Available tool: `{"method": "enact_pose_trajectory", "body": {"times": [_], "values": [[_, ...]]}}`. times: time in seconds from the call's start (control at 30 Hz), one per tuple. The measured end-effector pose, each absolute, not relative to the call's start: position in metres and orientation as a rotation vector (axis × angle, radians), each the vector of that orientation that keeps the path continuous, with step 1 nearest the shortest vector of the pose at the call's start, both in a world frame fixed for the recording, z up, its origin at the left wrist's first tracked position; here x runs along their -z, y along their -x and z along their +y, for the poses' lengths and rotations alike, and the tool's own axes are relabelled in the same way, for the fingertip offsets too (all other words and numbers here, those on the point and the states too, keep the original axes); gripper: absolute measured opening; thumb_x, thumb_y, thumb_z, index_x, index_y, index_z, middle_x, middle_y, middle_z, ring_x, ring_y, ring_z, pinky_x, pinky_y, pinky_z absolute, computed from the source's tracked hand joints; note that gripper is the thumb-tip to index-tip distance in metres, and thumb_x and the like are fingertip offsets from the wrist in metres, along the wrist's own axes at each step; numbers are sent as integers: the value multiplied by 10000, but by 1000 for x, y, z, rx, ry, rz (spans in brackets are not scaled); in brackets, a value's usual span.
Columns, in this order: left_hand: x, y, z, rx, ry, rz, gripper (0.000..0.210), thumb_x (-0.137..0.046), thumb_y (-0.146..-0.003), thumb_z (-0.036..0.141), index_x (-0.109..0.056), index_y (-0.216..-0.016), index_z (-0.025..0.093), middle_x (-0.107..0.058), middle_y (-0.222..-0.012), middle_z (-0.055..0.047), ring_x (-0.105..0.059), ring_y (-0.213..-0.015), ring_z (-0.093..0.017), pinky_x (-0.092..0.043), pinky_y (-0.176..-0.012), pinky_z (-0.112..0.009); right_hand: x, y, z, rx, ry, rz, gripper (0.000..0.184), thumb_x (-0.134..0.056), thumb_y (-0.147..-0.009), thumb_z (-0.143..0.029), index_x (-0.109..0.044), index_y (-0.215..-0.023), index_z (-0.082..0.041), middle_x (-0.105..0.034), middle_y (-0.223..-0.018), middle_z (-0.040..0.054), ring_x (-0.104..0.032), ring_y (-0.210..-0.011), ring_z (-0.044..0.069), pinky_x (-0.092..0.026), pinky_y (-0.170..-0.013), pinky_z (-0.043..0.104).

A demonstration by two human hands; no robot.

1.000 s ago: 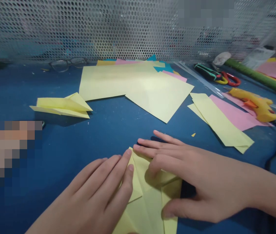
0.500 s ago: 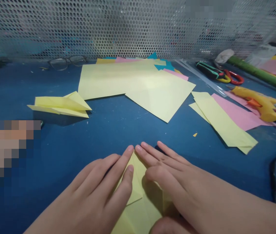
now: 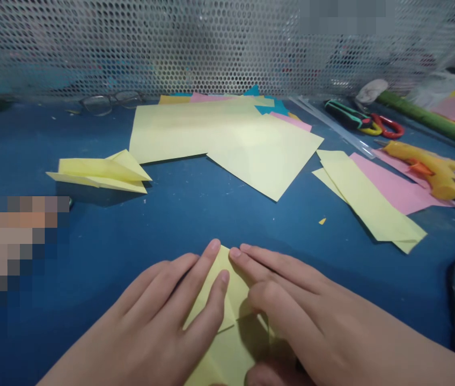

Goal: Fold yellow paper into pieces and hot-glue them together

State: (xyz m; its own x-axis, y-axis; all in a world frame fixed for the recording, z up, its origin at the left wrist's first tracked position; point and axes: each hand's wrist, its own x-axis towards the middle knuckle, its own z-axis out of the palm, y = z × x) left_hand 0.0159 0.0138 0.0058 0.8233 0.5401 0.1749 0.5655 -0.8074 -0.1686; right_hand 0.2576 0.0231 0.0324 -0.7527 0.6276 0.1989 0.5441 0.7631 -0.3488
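A folded piece of yellow paper (image 3: 221,346) lies on the blue table with its pointed end away from me. My left hand (image 3: 163,316) presses on its left edge, fingers outstretched and the thumb resting on the folded flap. My right hand (image 3: 300,305) leans on the right edge near the tip. Two of its fingers reach forward, the index finger is bent against the flap, and the thumb is low by the paper. Both hands cover parts of the sheet, and its near end runs out of the picture.
A yellow paper plane (image 3: 98,174) sits at the left, near a pixelated patch. Large yellow sheets (image 3: 179,131) lie behind my hands. On the right are yellow strips (image 3: 368,198), pink paper (image 3: 388,185), a yellow glue gun (image 3: 428,166), a cutter (image 3: 342,114) and red-handled scissors (image 3: 388,126).
My right hand has drawn slightly back from the tip, and its fingers are closer together. A flap now shows folded over on the right side of the point. My left hand has barely moved.
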Motion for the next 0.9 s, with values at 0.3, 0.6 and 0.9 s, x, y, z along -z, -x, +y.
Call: {"method": "enact_pose_trajectory", "body": {"times": [0.3, 0.6, 0.9], "values": [[-7, -18, 14, 233, 2760, -830, 712, -338, -978, 628, -433, -1401, 63, -412, -1527, -200, -414, -1270, -353, -282, -1024, -448, -37, -256, 15, 5, 910, -2653, 286, -435, -909, -51, -635, -757, -187, -774, -894, 92, -725, -891, 251, -603, -838, 348], [-10, -17, 17, 254, 2747, -859, 649, -388, -949, 582, -452, -1374, 95, -410, -1531, -191, -467, -1127, -340, -369, -897, -452, -42, -261, 11, 156, 1064, -2590, 275, -410, -962, -143, -675, -895, -175, -728, -727, 94, -660, -662, 231, -543, -613, 351], [-12, -22, 13, 236, 2706, -923, 600, -321, -989, 544, -462, -1357, 91, -434, -1517, -199, -467, -1129, -343, -366, -910, -473, -40, -268, 13, 119, 1106, -2583, 291, -430, -846, -30, -625, -712, -199, -653, -620, 65, -576, -558, 204, -472, -540, 345]]}}
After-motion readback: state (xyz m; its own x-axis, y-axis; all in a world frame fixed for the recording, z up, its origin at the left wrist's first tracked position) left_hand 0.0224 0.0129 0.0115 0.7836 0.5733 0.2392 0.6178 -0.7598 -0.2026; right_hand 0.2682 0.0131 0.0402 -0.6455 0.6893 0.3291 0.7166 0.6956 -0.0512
